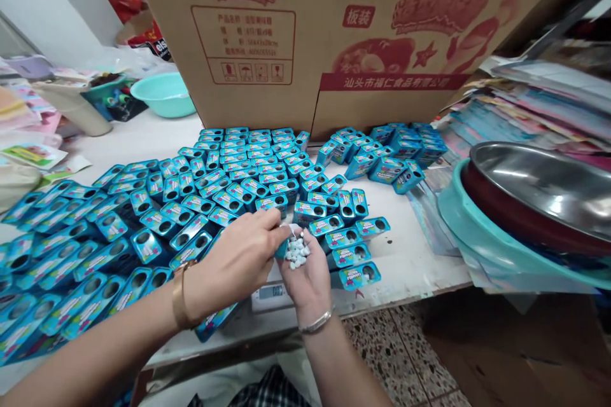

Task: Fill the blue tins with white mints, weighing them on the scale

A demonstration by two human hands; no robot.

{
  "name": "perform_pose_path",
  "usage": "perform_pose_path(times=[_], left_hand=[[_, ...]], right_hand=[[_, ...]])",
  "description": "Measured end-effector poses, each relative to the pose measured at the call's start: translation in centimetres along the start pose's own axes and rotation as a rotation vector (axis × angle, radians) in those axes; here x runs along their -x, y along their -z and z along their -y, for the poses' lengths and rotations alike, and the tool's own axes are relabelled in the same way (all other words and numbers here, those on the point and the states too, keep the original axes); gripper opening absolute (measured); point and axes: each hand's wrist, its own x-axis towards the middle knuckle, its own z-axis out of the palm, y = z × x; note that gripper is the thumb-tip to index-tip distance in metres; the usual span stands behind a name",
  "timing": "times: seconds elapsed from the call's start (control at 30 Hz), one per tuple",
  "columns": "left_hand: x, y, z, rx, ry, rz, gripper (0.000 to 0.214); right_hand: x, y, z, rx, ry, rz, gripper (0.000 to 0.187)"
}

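Note:
My right hand (310,273), palm up and cupped, holds a small heap of pale blue and white candies (298,252). Close against it is my left hand (252,245), its fingers bent together at the heap's edge; what they pinch is hidden. A bit of blue, perhaps part of a candy box, shows between the two hands. Under them lies a small white scale (272,297), its display reading 0.0. Around my hands stand many blue candy boxes (351,255) with round holes in their tops, packed in rows on the white table (401,254).
A large cardboard carton (305,102) rises behind the boxes. To the right, a steel bowl (548,184) rests in a turquoise basin (453,203), near stacked printed sheets (525,108). Another turquoise bowl (165,98) stands at back left. The table's front edge runs below my hands.

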Motion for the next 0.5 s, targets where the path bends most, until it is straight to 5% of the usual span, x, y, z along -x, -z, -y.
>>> perform_pose_path(times=[0.5], left_hand=[[-0.57, 0.62, 0.22, -0.039, 0.044, 0.055, 0.037]], right_hand=[[-0.24, -0.21, -0.31, -0.065, -0.001, -0.002, 0.015]])
